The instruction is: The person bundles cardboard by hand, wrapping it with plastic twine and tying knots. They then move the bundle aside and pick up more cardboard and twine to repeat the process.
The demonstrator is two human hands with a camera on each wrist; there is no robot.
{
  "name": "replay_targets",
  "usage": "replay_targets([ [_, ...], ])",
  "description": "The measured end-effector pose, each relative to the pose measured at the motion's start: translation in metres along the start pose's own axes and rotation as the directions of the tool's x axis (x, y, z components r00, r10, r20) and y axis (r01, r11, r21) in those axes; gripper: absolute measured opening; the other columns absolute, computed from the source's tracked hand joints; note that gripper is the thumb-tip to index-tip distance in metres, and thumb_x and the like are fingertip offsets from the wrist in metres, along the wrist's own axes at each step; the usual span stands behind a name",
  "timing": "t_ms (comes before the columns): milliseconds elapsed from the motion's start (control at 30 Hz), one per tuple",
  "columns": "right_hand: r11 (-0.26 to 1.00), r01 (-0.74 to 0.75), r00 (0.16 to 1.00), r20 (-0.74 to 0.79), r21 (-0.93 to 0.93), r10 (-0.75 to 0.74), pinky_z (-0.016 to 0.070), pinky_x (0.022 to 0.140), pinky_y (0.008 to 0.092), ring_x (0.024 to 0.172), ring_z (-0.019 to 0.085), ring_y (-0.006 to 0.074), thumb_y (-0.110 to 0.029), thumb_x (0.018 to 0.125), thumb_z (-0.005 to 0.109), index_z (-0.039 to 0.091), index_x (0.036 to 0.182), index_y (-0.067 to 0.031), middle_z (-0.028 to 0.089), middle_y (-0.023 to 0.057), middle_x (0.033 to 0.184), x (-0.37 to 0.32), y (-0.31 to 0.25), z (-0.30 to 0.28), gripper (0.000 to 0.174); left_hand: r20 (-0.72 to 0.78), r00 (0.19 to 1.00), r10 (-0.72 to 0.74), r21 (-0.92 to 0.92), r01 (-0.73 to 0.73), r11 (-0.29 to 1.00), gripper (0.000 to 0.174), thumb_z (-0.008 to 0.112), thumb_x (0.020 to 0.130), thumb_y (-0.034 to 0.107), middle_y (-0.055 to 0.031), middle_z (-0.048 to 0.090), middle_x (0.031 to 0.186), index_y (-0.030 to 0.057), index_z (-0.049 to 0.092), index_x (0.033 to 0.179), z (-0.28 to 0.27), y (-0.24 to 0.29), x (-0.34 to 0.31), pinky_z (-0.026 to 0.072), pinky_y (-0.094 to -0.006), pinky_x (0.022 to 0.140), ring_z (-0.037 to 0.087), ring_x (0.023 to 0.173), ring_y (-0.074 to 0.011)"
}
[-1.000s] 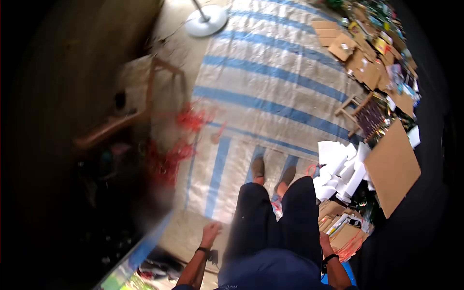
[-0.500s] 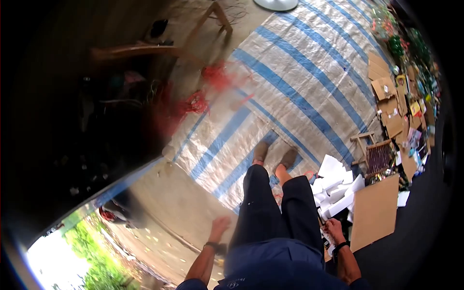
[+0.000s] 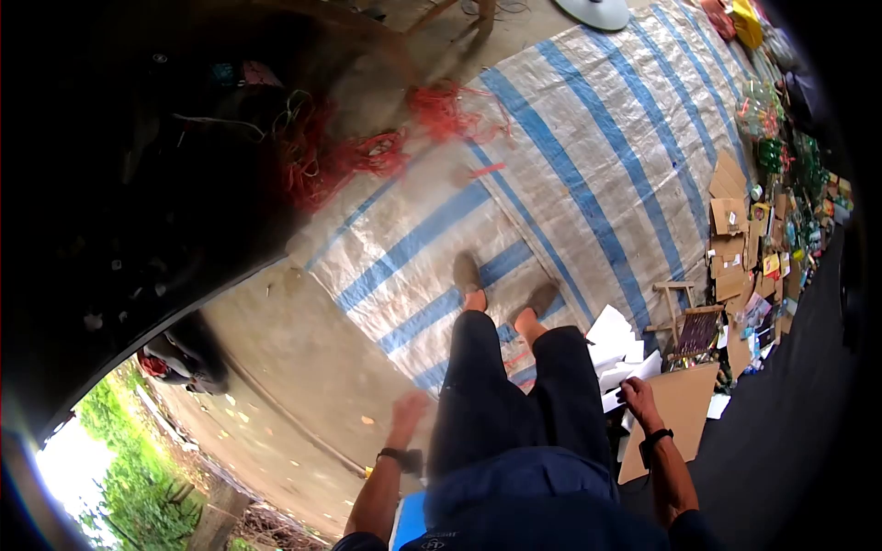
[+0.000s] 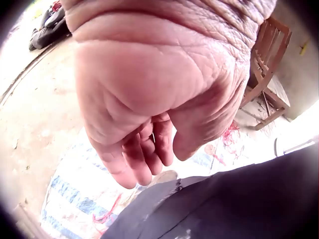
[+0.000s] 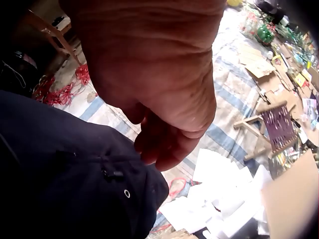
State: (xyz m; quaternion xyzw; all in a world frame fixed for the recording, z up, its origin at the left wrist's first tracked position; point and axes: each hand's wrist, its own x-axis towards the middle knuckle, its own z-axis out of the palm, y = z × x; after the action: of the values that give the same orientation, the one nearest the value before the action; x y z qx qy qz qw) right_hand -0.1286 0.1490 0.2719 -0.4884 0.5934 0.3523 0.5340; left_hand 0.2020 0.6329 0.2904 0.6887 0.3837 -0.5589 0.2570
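Beside the left thigh hangs the left hand (image 3: 407, 419), slightly blurred. Its fingers curl loosely around nothing in the left wrist view. The right hand (image 3: 640, 401) hangs by the right thigh with bent, relaxed fingers; in the right wrist view nothing shows in its grasp. In the head view it overlaps a pile of white sheet-like pieces (image 3: 614, 349) and a flat cardboard sheet (image 3: 684, 404). Both feet, in brown shoes (image 3: 467, 271), stand on a blue-and-white striped tarp (image 3: 606, 202).
A small wooden stool with a woven purple seat (image 5: 279, 127) stands among flattened cardboard (image 3: 729, 216) and bottles on the right. Red twine (image 3: 377, 151) lies tangled at the left. A wooden chair (image 4: 269, 59) and a round white base (image 3: 595, 11) stand farther off.
The head view has turned, bringing greenery and bare ground into the lower left. The right hand has swung forward from beside the thigh. The feet have shifted slightly in view.
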Motion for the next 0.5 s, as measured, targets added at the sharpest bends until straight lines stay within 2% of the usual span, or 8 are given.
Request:
replay_targets([
  [33,0.999,-0.014,1.000,-0.015,-0.049,0.013,0.0516,0.059,0.0292,0.064,0.066,0.0158,-0.015,0.095,0.057,0.066,0.092,0.0033,0.068,0.0096,0.075,0.003,-0.040,0.004,0.020,-0.002,1.000,-0.002,-0.013,0.001,1.000,0.027,0.063,0.095,0.019,-0.0067,0.069,0.108,0.0031,0.066,0.116,-0.006,0.008,0.007,0.0574,-0.0327,0.082,0.069,0.099,-0.0192],
  [167,0.964,0.227,0.971,-0.044,-0.136,-0.235,0.0521,0.058,0.0278,0.067,0.067,0.0142,-0.020,0.100,0.056,0.065,0.100,0.0010,0.068,0.0078,0.077,0.049,-0.106,0.014,0.023,-0.034,0.997,0.072,-0.023,-0.073,0.997,0.030,0.065,0.094,0.022,-0.0064,0.069,0.107,0.0027,0.066,0.117,-0.025,0.046,0.020,0.0568,-0.0319,0.083,0.069,0.100,-0.0174],
  [233,0.961,0.236,0.968,-0.054,-0.143,-0.245,0.0518,0.058,0.0279,0.067,0.067,0.0137,-0.018,0.100,0.056,0.064,0.099,0.0009,0.068,0.0075,0.078,0.059,-0.151,0.020,0.021,-0.091,0.983,0.162,0.053,-0.158,0.986,0.032,0.066,0.093,0.023,-0.0059,0.069,0.106,0.0023,0.066,0.118,-0.027,0.067,0.021,0.0562,-0.0319,0.084,0.068,0.100,-0.0161],
  [300,0.927,0.330,0.944,0.027,-0.181,-0.330,0.0526,0.059,0.0288,0.067,0.067,0.0156,-0.016,0.098,0.057,0.064,0.098,0.0019,0.068,0.0100,0.077,0.076,-0.179,0.019,0.020,-0.099,0.986,0.135,-0.022,-0.138,0.990,0.033,0.066,0.093,0.023,-0.0056,0.070,0.106,0.0020,0.066,0.118,-0.021,0.090,0.017,0.0557,-0.0318,0.085,0.067,0.100,-0.0155],
  [333,0.925,0.330,0.944,0.041,-0.190,-0.328,0.0526,0.059,0.0288,0.067,0.067,0.0156,-0.016,0.098,0.057,0.064,0.098,0.0019,0.068,0.0100,0.077,0.088,-0.197,0.017,0.020,-0.097,0.977,0.191,-0.019,-0.193,0.981,0.032,0.066,0.094,0.022,-0.0060,0.070,0.106,0.0018,0.066,0.118,-0.016,0.097,0.017,0.0557,-0.0317,0.084,0.067,0.100,-0.0156],
  [400,0.799,0.467,0.884,0.165,-0.378,-0.438,0.0546,0.062,0.0380,0.068,0.070,0.0300,-0.010,0.092,0.059,0.065,0.093,0.0016,0.069,0.0173,0.076,0.108,-0.228,0.011,0.013,-0.103,0.967,0.235,-0.024,-0.238,0.971,0.030,0.065,0.094,0.020,-0.0064,0.070,0.106,0.0015,0.066,0.118,-0.004,0.105,0.007,0.0557,-0.0315,0.084,0.067,0.099,-0.0156],
  [433,0.787,0.484,0.875,0.185,-0.383,-0.448,0.0546,0.062,0.0380,0.068,0.070,0.0300,-0.010,0.092,0.059,0.065,0.093,0.0016,0.069,0.0173,0.076,0.133,-0.232,0.003,0.013,-0.093,0.956,0.279,0.003,-0.280,0.960,0.029,0.064,0.096,0.019,-0.0071,0.070,0.106,0.0007,0.066,0.118,0.006,0.111,0.003,0.0556,-0.0312,0.084,0.067,0.099,-0.0158],
  [500,0.514,0.623,0.758,0.295,-0.589,-0.581,0.0536,0.064,0.0452,0.073,0.067,0.0402,-0.011,0.089,0.060,0.065,0.091,-0.0022,0.068,0.0214,0.080,0.182,-0.224,-0.012,0.010,-0.079,0.942,0.325,0.036,-0.323,0.946,0.027,0.062,0.097,0.017,-0.0079,0.070,0.105,-0.0002,0.066,0.117,0.024,0.133,-0.002,0.0555,-0.0309,0.083,0.068,0.099,-0.0160],
])
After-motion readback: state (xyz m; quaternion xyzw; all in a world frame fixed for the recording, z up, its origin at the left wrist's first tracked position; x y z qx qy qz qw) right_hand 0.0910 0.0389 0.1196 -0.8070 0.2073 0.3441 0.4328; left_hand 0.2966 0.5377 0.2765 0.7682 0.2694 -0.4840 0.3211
